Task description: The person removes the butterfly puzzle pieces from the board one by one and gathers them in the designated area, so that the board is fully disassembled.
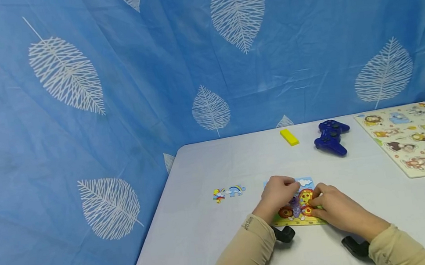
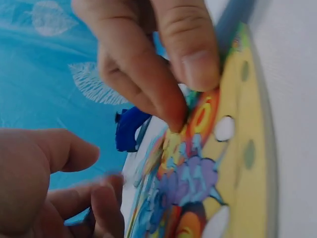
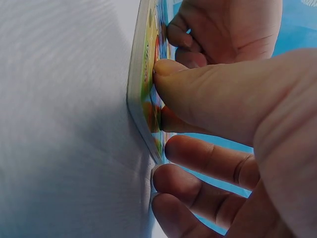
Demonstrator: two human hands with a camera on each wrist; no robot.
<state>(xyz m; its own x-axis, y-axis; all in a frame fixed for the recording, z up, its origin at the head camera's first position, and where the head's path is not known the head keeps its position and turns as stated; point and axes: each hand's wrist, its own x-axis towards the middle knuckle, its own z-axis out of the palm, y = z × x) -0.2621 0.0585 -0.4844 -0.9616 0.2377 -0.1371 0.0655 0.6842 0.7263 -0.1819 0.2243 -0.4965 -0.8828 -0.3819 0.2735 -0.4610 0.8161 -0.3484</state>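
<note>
A jigsaw puzzle in a shallow tray lies on the white table, its picture showing a purple animal figure and an orange-and-yellow one. My left hand is over the puzzle's upper left part, fingers bent loosely and thumb apart from them in the left wrist view. At the right side, my right hand presses the picture with thumb and index fingertip, a little apart; its other fingers lie loose beside the tray's edge. Two joined puzzle pieces with a rainbow lie left of the tray.
A yellow block and a blue game controller lie toward the table's back. On the far right is a large animal picture board. Behind the table hangs a blue curtain with white leaves.
</note>
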